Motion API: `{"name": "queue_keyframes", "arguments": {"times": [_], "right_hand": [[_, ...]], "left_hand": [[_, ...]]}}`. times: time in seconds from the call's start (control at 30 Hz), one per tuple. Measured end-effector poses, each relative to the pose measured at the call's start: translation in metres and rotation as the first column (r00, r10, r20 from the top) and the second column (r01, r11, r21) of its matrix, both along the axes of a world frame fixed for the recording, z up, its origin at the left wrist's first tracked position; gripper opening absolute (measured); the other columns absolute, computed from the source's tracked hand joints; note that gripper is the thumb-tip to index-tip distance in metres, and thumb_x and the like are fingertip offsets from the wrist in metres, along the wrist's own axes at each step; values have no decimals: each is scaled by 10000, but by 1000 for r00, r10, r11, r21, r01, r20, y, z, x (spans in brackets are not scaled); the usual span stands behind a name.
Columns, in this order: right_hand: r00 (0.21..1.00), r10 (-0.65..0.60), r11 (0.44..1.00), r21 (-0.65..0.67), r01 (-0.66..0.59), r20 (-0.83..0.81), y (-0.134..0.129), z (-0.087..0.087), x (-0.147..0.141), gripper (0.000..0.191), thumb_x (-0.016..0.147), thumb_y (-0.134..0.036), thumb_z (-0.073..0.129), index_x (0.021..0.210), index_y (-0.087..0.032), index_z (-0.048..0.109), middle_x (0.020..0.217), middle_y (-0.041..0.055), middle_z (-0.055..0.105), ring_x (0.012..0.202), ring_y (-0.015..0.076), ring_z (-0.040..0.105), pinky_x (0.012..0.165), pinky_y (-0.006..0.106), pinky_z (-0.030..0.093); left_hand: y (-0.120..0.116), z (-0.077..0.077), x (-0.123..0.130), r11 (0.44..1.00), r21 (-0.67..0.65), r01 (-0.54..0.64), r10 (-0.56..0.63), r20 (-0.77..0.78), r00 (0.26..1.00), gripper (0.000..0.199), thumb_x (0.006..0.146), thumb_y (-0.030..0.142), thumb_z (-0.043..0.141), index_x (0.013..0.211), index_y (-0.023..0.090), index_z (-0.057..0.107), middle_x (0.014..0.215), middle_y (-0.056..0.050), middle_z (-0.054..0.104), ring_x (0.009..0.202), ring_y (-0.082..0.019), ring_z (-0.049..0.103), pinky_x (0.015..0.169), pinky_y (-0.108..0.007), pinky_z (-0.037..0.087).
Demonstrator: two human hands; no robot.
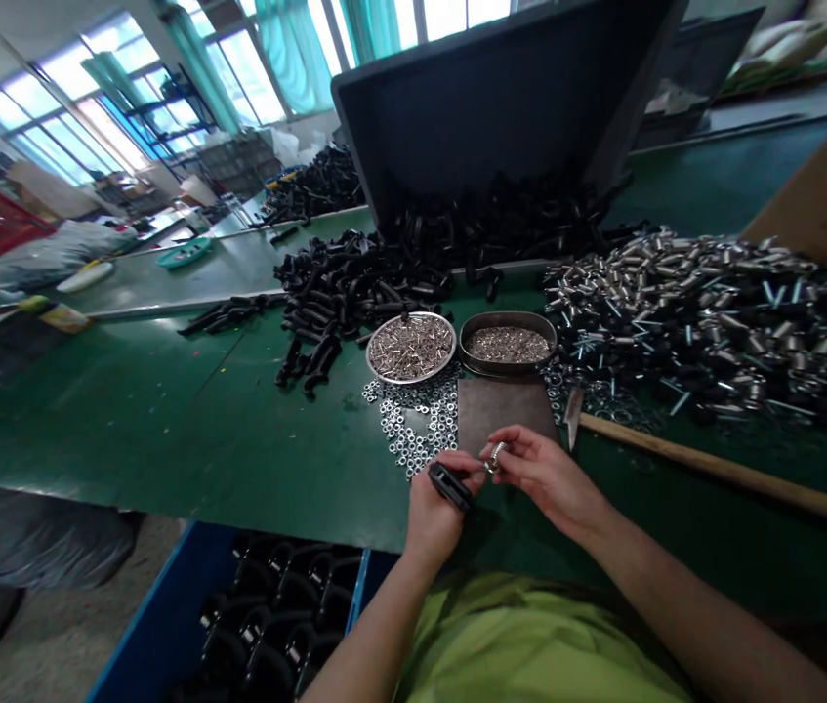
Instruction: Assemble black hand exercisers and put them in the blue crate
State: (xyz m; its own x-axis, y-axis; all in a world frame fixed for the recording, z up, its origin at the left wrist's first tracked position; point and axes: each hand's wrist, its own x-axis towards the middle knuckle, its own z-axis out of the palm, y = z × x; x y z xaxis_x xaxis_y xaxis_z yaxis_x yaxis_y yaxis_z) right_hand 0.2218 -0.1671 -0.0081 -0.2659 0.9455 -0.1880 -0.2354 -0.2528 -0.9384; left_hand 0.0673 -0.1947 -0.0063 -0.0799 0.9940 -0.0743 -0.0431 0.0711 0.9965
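My left hand (431, 519) is closed around a black handle-shaped part (451, 486) above the front edge of the green table. Just right of it, my right hand (551, 478) pinches a small shiny metal ring-like piece (496, 454). The two hands' fingertips meet at this piece, so its exact shape is partly hidden. Beyond the fingers lies a flat dark metal plate (505, 408). Loose hex nuts (420, 430) are spread beside the plate on the left. Behind them stand a round dish of small metal pins (411, 348) and an oval tin of tiny metal parts (508, 344).
A hammer (721, 471) with a long wooden handle lies at right. Behind it are heaped metal-and-black parts (721, 322). Black handles (361, 283) spill from a tipped grey bin (486, 107). Below the table edge, a blue crate (145, 625) holds black parts.
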Motion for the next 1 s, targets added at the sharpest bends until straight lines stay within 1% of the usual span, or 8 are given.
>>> {"name": "queue_keyframes", "arguments": {"times": [0.1, 0.17, 0.27, 0.37, 0.57, 0.77, 0.83, 1.0], "right_hand": [[974, -90, 984, 170, 55, 207, 1, 7, 2, 212, 720, -311, 687, 892, -202, 628, 844, 23, 680, 789, 172, 633, 735, 310, 496], [931, -139, 965, 257, 51, 337, 0, 15, 5, 176, 731, -294, 666, 884, -209, 647, 800, 16, 677, 753, 179, 638, 716, 319, 500], [912, -138, 955, 296, 20, 385, -2, 28, 9, 171, 732, -276, 657, 892, -216, 653, 811, 21, 685, 748, 183, 649, 701, 318, 511], [918, -115, 944, 328, -17, 379, -4, 37, 11, 182, 755, -267, 633, 933, -230, 644, 829, 21, 693, 753, 183, 656, 691, 317, 518], [806, -176, 843, 509, -173, 565, -6, 40, 12, 160, 799, -189, 570, 914, -259, 656, 906, 11, 678, 838, 180, 630, 749, 314, 482], [775, -122, 892, 411, -189, 620, 6, 23, 19, 129, 803, -212, 565, 914, -217, 631, 820, 5, 664, 725, 153, 621, 669, 274, 472], [670, -120, 887, 382, -259, 732, 21, 14, 30, 145, 837, -271, 540, 930, -214, 636, 807, 2, 667, 709, 143, 612, 650, 261, 464], [138, -375, 897, 396, -196, 917, 69, -3, 70, 161, 826, -284, 543, 779, -182, 660, 892, 95, 632, 948, 250, 516, 786, 363, 403]], "left_hand": [[-3, -5, 5, 999, -43, -9, 10, 1, 1000, 123, 676, 253, 722, 768, 178, 688, 803, -45, 658, 756, -166, 599, 714, -260, 468], [-4, -9, 11, 977, -209, 52, -11, 192, 981, 212, 689, 309, 718, 826, 163, 648, 725, -21, 616, 569, -103, 532, 523, -206, 426], [-2, -12, 22, 859, -440, 263, 34, 560, 828, 277, 652, 272, 745, 814, 146, 560, 573, 59, 457, 405, -17, 325, 366, -124, 235], [1, -11, 31, 785, -473, 399, 81, 718, 692, 292, 604, 124, 732, 811, 137, 526, 564, 82, 383, 409, 5, 284, 360, -87, 189], [6, -4, 41, 810, -397, 433, -28, 710, 704, 303, 582, 143, 731, 768, 152, 492, 541, 93, 347, 418, 0, 280, 371, -94, 189], [4, 3, 35, 779, -397, 486, -329, 401, 855, 352, 614, 330, 739, 811, 175, 492, 469, 95, 367, 383, -31, 278, 360, -151, 160], [2, 4, 30, 745, -411, 525, -391, 369, 843, 373, 613, 356, 736, 808, 190, 465, 456, 101, 366, 372, -35, 269, 357, -159, 163], [-2, -1, 23, 775, -380, 506, -357, 397, 845, 373, 658, 424, 700, 803, 197, 442, 513, 89, 408, 395, -41, 306, 376, -166, 230]]}}
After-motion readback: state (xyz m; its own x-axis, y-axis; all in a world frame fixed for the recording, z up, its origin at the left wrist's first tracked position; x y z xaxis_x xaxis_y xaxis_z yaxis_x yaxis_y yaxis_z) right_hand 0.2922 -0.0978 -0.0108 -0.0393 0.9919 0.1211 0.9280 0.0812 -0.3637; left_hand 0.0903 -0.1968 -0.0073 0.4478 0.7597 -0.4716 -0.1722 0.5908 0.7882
